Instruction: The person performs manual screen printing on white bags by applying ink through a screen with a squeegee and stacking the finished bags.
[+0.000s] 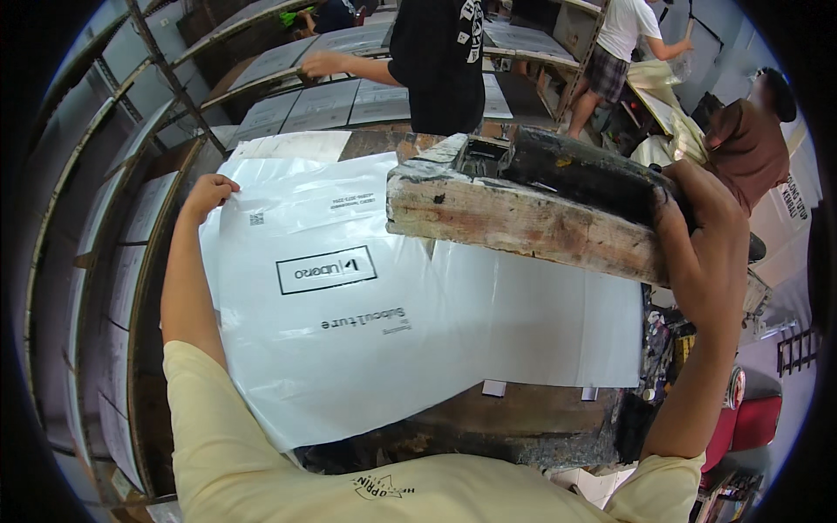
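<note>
At the far left stands a rack [155,59] with white sheets lying on its shelves. Beside it, the person's left hand [209,197] has its fingers [231,184] pinched on the upper left edge of a white plastic sheet [349,357]. This sheet lies over the left part of the desk [540,427], wrinkled and glossy, with black print, including a boxed mark, that reads upside down from the person's side. Beyond the desk stands a person in a black shirt [436,65], one arm reaching to the left. Right of the plastic sheet, and partly covered by it, a flat white panel [549,327] rests on the desk, two small pale tabs showing at its near edge. Above the panel, a thick, paint-stained wooden frame [523,218] is held tilted, its left end over the plastic sheet's upper right part. The right hand [702,240] grasps the frame's right end, fingers wrapped over it. At the far right, a red chair [757,423] stands below a person in brown [751,157]
</note>
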Demonstrator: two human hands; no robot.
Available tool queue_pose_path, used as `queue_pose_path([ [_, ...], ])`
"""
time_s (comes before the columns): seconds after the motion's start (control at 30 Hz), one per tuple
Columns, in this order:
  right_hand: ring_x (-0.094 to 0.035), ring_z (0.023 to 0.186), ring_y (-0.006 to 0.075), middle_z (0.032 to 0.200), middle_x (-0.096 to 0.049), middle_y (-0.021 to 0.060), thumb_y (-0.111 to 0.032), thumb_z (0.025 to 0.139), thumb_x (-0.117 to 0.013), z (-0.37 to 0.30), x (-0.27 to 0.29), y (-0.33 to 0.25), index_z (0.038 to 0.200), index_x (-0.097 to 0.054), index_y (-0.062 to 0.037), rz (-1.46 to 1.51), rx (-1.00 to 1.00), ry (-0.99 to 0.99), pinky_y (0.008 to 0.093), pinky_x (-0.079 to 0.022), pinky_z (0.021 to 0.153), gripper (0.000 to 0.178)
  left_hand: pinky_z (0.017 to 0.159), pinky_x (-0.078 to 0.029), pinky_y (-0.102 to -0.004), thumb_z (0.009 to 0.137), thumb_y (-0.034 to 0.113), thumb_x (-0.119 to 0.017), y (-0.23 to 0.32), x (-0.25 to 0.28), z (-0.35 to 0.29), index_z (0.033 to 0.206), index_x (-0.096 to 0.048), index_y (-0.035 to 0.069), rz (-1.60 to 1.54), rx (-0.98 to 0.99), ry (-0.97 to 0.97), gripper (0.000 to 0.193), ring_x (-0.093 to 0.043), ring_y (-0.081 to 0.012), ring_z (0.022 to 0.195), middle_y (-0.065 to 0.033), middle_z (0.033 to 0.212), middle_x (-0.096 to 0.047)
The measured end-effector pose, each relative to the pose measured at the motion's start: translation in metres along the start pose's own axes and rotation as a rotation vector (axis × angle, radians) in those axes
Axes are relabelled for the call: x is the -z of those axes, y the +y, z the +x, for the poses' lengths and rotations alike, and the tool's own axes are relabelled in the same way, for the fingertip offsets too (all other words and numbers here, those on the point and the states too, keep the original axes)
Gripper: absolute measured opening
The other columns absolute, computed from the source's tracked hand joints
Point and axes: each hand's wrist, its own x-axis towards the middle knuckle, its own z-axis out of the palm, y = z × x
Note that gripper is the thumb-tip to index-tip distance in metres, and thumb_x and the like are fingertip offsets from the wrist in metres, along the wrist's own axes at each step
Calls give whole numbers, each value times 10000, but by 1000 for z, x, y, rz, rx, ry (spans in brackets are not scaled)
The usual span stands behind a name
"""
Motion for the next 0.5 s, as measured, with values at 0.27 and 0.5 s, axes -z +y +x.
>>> queue_pose_path([
  [0.27,-619,840,450,843,-613,237,-296,916,-686,-1,1,-6,930,-630,50,-8,18,8,501,-479,773,351,1158,-492,-444,952,130,-691,-27,-10,46,1404,-735,49,487,99,338,461,-660,-422,1354,-286,1407,-708],
  [0.5,-664,882,471,889,-668,260,-324,939,-705,-15,5,-2,1110,-687,24,-37,50,-11,532,-509,831,388,1064,-546,-374,947,214,-846,160,-121,-156,1704,-381,64,-37,-447,-16,901,-722,-270,1189,-175,1240,-750],
])
